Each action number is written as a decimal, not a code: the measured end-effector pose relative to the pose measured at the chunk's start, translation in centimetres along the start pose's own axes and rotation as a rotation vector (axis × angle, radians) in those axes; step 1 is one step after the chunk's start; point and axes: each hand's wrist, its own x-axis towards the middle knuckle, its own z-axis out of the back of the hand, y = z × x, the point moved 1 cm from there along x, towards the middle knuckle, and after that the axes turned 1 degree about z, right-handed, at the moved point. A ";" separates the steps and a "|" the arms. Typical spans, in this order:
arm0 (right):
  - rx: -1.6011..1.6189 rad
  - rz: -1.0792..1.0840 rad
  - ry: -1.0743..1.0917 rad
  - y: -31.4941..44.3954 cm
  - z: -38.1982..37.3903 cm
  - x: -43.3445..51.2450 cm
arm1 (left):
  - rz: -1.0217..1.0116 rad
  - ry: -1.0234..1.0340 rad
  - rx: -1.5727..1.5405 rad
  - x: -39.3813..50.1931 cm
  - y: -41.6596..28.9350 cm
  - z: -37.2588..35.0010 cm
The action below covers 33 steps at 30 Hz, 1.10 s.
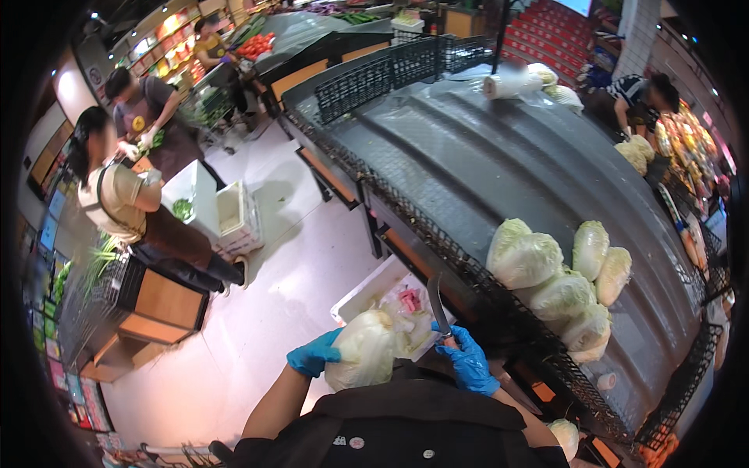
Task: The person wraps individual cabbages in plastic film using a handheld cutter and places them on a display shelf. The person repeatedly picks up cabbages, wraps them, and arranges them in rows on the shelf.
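My left hand (pixel 315 353), in a blue disposable glove, holds a napa cabbage (pixel 363 351) in front of my body. My right hand (pixel 466 360), gloved the same way, is closed around the handle of a knife (pixel 437 307) with a curved blade pointing up and away from me. Beneath and beyond the cabbage, a white foam box (pixel 366 286) on the floor side of the stand contains pale leaves and a pink scrap. To the right, several napa cabbages (pixel 529 260) are piled on the grey display stand.
Black plastic mesh (pixel 433 228) edges the display stand (pixel 445 152). A roll of plastic bags (pixel 509 86) lies at its far side. Two co-workers (pixel 126 205) in aprons are at the left beside white foam boxes (pixel 240 216); other people are farther back and at the right.
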 end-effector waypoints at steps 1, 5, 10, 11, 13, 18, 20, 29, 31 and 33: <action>-0.044 -0.002 0.005 0.7 -0.4 -0.1 | 0.011 -0.010 0.053 0.0 -0.3 -0.6; -0.871 0.156 0.026 2.6 -1.9 -0.4 | 0.013 -0.002 -0.007 -0.2 -1.3 -2.5; -1.040 0.211 0.091 1.6 -4.1 0.5 | 0.034 -0.072 -0.047 -0.8 -1.5 -3.5; -1.060 0.219 0.115 1.4 -4.4 0.8 | 0.030 -0.078 -0.033 -0.9 -1.5 -3.4; -1.124 0.188 0.161 1.1 -4.8 1.2 | 0.023 -0.088 -0.007 -1.1 -1.4 -3.3; -1.114 0.180 0.181 0.9 -5.5 1.5 | 0.026 -0.101 0.011 -1.6 -0.8 -2.8; -1.115 0.159 0.193 0.8 -5.8 1.7 | 0.029 -0.103 -0.008 -1.7 -0.5 -2.4; -1.166 0.096 0.243 -0.1 -5.8 2.5 | 0.038 -0.082 -0.117 -1.9 1.1 -1.7; -1.205 0.101 0.210 -0.7 -5.9 2.6 | 0.052 -0.064 -0.181 -1.8 1.2 -1.9; -1.167 0.150 0.211 -1.8 -5.5 3.0 | 0.047 -0.065 -0.169 -1.9 1.3 -1.9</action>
